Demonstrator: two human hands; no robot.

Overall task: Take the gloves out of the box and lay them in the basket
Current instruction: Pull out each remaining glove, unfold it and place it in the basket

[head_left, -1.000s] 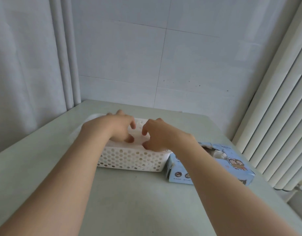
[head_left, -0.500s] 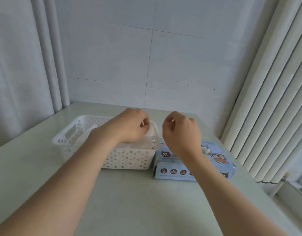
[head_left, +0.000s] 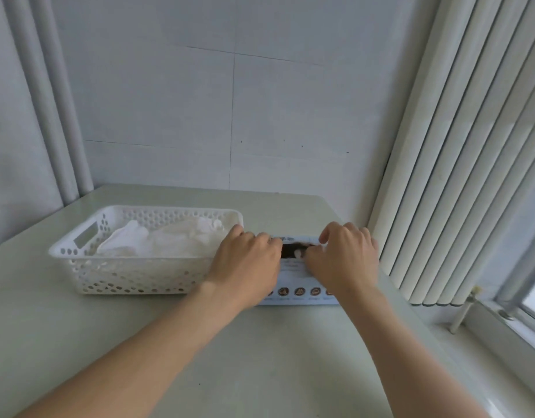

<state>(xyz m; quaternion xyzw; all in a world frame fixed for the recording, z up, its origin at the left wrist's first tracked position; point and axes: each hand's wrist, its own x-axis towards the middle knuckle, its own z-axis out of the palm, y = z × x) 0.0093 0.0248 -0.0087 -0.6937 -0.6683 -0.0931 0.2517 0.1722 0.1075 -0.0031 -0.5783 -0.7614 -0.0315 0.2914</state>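
Gloves (head_left: 169,239), white and crumpled, lie heaped in the white perforated basket (head_left: 124,276), which stands on the left half of the surface (head_left: 260,357), nearer its far edge than its near one. Just to the right of the basket, toward the right edge of the surface, sits the pale blue box (head_left: 296,276). Whether box and basket touch is hidden by the left hand (head_left: 248,263).

That hand lies palm down over the left end of the box, its fingers (head_left: 260,238) bent at the knuckles. Whether they grip the box or only rest on it I cannot tell.

The right hand (head_left: 344,260) is on the right part of the box top, fingers curled downward, with the thumb at the dark opening (head_left: 287,250). A white glove tip (head_left: 297,254) shows in that opening, right beside the thumb. Whether the fingers pinch it I cannot tell.

A grey curtain (head_left: 18,146) hangs beyond the left edge, vertical blinds (head_left: 456,176) beyond the right edge, and a tiled wall (head_left: 230,116) stands behind the far edge.
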